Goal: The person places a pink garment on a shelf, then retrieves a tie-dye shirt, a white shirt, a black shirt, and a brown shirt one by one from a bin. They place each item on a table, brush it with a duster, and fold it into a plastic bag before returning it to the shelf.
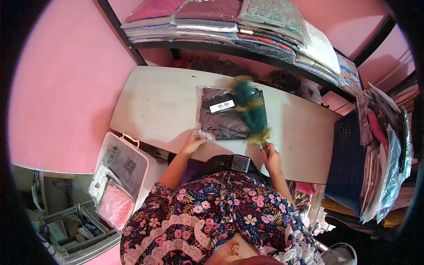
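A dark folded garment in a clear plastic bag (216,121) lies flat on the white table (154,97). On it is a white label (221,106) that reads PLAY. My left hand (193,142) pinches the bag's lower left corner. My right hand (270,158) is closed round the handle of a green and yellow duster (254,112), which is blurred by motion and covers the right part of the bag.
Bagged folded clothes (205,22) are stacked on a shelf behind the table. A white bin (150,165) with bagged items stands at the left. On the right, a dark blue basket (346,163) stands beside more bagged clothes (384,172).
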`<state>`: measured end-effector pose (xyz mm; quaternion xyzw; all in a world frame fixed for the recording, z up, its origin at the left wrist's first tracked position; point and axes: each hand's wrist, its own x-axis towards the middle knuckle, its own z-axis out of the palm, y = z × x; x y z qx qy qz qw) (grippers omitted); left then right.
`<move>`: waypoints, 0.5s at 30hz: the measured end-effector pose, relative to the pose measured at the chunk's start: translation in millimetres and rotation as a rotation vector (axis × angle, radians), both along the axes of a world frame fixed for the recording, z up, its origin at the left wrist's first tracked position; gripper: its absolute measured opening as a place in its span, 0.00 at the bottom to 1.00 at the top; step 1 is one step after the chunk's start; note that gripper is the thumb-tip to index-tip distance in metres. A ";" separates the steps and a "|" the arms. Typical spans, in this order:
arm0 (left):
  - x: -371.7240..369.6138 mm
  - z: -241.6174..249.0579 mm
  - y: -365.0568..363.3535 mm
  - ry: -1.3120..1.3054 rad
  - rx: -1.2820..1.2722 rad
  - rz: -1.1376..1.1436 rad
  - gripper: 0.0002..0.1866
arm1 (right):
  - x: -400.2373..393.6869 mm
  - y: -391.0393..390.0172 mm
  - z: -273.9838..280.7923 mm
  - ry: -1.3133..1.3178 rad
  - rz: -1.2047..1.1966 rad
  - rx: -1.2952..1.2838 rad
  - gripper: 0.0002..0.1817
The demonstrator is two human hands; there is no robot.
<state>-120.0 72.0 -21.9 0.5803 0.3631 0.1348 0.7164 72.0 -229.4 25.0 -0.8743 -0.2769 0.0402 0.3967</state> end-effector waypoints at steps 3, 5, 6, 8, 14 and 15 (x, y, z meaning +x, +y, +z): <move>-6.1 -9.3 -3.3 0.013 -0.050 -0.011 0.27 | -5.2 -7.6 4.9 -0.077 0.313 -0.110 0.16; -10.4 -12.2 -2.4 0.017 -0.031 0.039 0.27 | -6.1 -3.9 -0.4 -0.031 0.140 -0.130 0.16; -11.7 -13.1 -2.1 0.015 -0.006 0.087 0.27 | -4.1 0.3 -1.3 0.009 0.069 -0.055 0.16; -16.6 -19.2 0.8 -0.009 -0.010 0.065 0.27 | -8.4 6.4 -3.4 -0.002 0.072 -0.031 0.16; -28.4 -15.3 -1.4 0.017 0.053 0.061 0.28 | -38.6 8.1 25.4 -0.089 0.284 -0.191 0.15; -26.3 -12.8 -2.0 0.041 0.124 0.063 0.28 | -38.1 9.2 19.3 -0.096 0.278 -0.183 0.15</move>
